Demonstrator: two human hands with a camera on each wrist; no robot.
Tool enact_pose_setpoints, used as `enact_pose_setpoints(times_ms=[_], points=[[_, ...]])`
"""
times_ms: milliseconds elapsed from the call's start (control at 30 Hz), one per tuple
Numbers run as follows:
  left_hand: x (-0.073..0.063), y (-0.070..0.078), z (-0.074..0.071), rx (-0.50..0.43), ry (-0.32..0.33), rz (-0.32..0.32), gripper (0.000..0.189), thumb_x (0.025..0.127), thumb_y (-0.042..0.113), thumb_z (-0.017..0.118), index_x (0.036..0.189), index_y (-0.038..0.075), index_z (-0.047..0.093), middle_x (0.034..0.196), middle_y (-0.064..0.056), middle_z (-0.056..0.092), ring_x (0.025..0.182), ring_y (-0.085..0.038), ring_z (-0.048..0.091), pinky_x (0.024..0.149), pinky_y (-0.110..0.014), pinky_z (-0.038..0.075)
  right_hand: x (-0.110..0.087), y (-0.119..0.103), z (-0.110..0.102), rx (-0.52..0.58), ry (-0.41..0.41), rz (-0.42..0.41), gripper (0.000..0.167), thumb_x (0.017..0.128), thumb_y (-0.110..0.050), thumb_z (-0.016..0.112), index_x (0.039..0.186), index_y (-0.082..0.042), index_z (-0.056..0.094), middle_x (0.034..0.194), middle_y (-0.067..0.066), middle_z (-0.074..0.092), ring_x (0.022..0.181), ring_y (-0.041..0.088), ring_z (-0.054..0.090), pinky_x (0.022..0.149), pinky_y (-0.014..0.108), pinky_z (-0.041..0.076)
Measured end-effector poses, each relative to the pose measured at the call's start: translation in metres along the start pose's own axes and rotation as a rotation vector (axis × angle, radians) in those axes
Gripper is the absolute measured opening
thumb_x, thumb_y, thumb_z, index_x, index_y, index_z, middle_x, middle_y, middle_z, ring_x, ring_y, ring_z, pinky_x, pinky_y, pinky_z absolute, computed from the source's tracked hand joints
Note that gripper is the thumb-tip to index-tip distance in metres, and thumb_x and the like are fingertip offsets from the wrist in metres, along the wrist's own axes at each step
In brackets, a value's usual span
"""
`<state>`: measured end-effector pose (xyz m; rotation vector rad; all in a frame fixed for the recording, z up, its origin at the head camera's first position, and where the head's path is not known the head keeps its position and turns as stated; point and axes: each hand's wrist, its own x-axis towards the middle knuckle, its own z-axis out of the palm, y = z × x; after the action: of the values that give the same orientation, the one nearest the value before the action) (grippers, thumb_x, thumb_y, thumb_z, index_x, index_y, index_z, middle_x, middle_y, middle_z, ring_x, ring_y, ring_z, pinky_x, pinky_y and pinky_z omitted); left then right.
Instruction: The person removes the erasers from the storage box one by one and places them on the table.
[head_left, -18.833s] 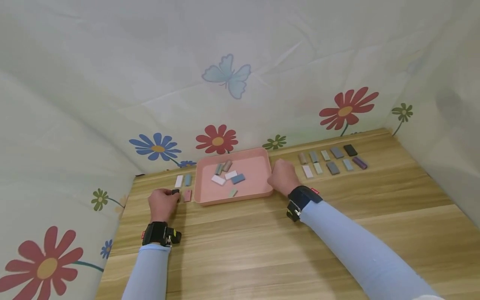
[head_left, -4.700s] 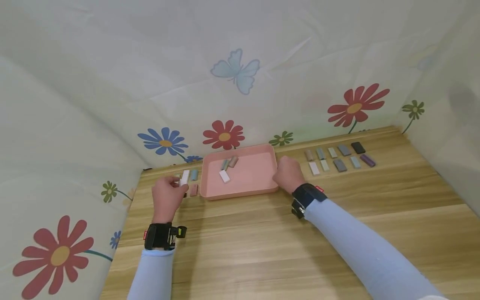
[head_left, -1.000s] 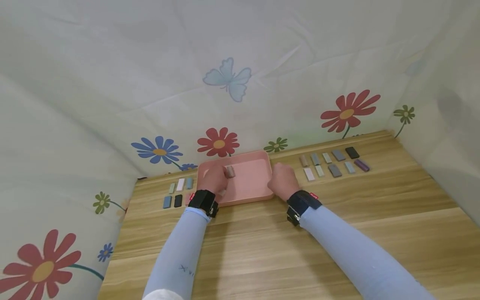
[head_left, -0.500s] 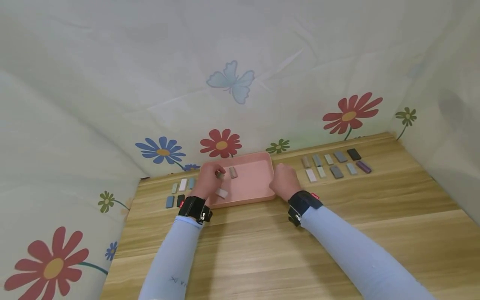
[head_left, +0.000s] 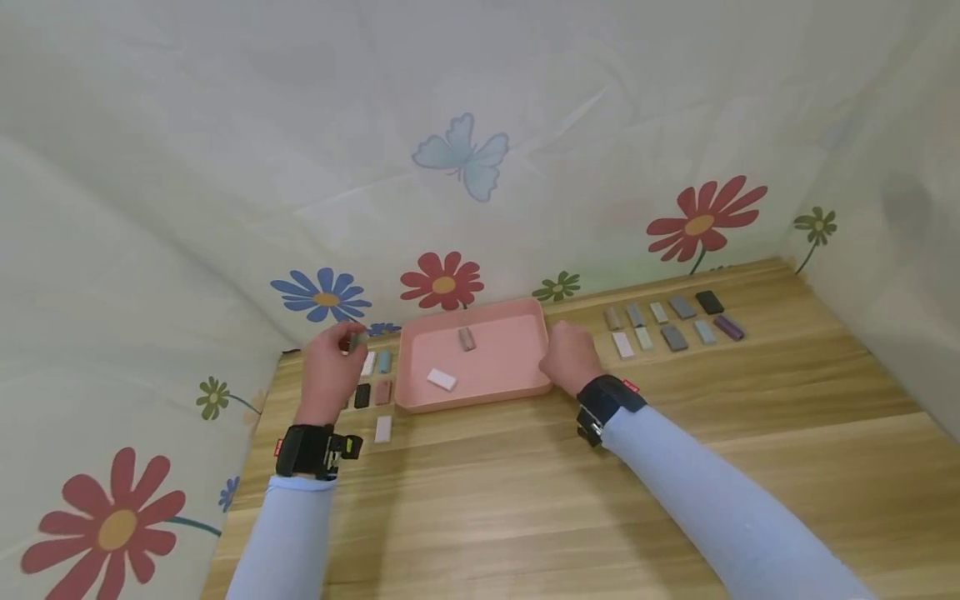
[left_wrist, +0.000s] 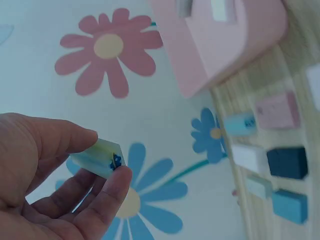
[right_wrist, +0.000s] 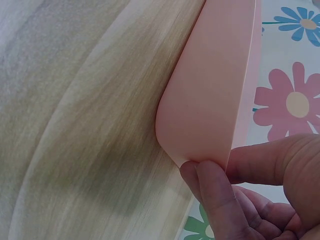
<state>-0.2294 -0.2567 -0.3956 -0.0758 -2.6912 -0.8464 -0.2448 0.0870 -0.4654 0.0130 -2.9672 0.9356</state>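
My left hand (head_left: pixel 327 367) is raised over the left end of the table, pinching a small pale green block (left_wrist: pixel 100 159), eraser-like, between thumb and fingers. A little blue flower mark shows on its end. Beyond the hand lie a white block (left_wrist: pixel 248 157), a black block (head_left: pixel 362 395), a pink block (head_left: pixel 383 392) and a teal block (head_left: pixel 384 361). My right hand (head_left: pixel 570 360) pinches the near right rim of the pink tray (right_wrist: pixel 205 95). Inside the tray rest a white block (head_left: pixel 442 380) and a brownish rounded block (head_left: pixel 467 338).
Two rows of small blocks, among them a black one (head_left: pixel 709 302) and a purple one (head_left: pixel 729 327), lie right of the tray. Another white block (head_left: pixel 383 429) sits nearer me on the left. Behind the wooden table (head_left: pixel 480 492) hangs a flowered cloth (head_left: pixel 525 208).
The left hand has lifted the pale green block out of the tray and moved left. Over the longer span, tray blocks have moved to the left group. The right hand stays at the rim.
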Motion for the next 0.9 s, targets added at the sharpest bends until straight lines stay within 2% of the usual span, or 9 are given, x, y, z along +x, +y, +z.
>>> enact_pose_setpoints(times_ms=[100,200,333,400,500,633,900], points=[[-0.013,-0.013,-0.009,0.003,0.028,-0.040,0.028,0.088,0.014,0.057,0.114,0.013,0.065,0.098,-0.010,0.063,0.083,-0.023,0.055,0.065,-0.034,0.042,0.000,0.001,-0.001,0.008,0.005,-0.005,0.010,0.070,-0.002,0.064,0.065,-0.005,0.056,0.067,0.009,0.058,0.060,0.022,0.053,0.048,0.027,0.039],[-0.027,-0.030,-0.010,0.033,0.021,-0.084,0.027,0.087,0.013,0.059,0.113,0.010,0.066,0.093,-0.011,0.064,0.077,-0.022,0.052,0.062,-0.032,0.040,0.000,0.001,-0.002,0.015,0.003,-0.010,0.012,0.070,-0.002,0.064,0.063,-0.006,0.055,0.065,0.008,0.057,0.059,0.022,0.052,0.048,0.027,0.038],[-0.045,-0.052,-0.003,0.050,-0.036,-0.175,0.026,0.086,0.015,0.061,0.111,0.010,0.067,0.090,-0.010,0.065,0.071,-0.021,0.053,0.055,-0.029,0.041,-0.001,0.000,-0.003,0.023,-0.001,-0.019,0.014,0.069,-0.001,0.063,0.060,-0.006,0.054,0.062,0.007,0.055,0.057,0.022,0.051,0.047,0.027,0.038],[-0.052,-0.061,0.002,0.055,-0.074,-0.221,0.027,0.084,0.017,0.063,0.110,0.010,0.067,0.091,-0.010,0.066,0.073,-0.021,0.056,0.056,-0.028,0.042,-0.001,-0.001,-0.003,0.022,0.002,-0.021,0.014,0.069,-0.001,0.063,0.060,-0.006,0.054,0.062,0.008,0.056,0.058,0.022,0.051,0.047,0.028,0.038],[-0.059,-0.067,0.012,0.062,-0.128,-0.273,0.028,0.081,0.017,0.066,0.108,0.009,0.068,0.092,-0.011,0.066,0.079,-0.023,0.058,0.061,-0.029,0.044,0.000,0.000,-0.003,0.005,0.009,-0.022,0.012,0.069,-0.002,0.064,0.061,-0.006,0.055,0.064,0.008,0.057,0.059,0.022,0.052,0.048,0.028,0.038],[-0.065,-0.071,0.022,0.106,-0.160,-0.290,0.027,0.078,0.019,0.069,0.104,0.008,0.070,0.091,-0.012,0.068,0.082,-0.023,0.061,0.065,-0.030,0.045,0.000,0.000,-0.003,-0.002,0.013,-0.025,0.009,0.070,-0.002,0.064,0.065,-0.004,0.056,0.066,0.009,0.058,0.060,0.023,0.053,0.048,0.028,0.038],[-0.069,-0.074,0.032,0.150,-0.147,-0.280,0.026,0.077,0.021,0.071,0.099,0.008,0.071,0.089,-0.013,0.069,0.078,-0.023,0.061,0.060,-0.029,0.043,-0.003,-0.002,-0.003,0.002,0.022,-0.015,0.008,0.071,-0.003,0.064,0.067,-0.004,0.057,0.067,0.010,0.059,0.062,0.024,0.054,0.049,0.028,0.038]])
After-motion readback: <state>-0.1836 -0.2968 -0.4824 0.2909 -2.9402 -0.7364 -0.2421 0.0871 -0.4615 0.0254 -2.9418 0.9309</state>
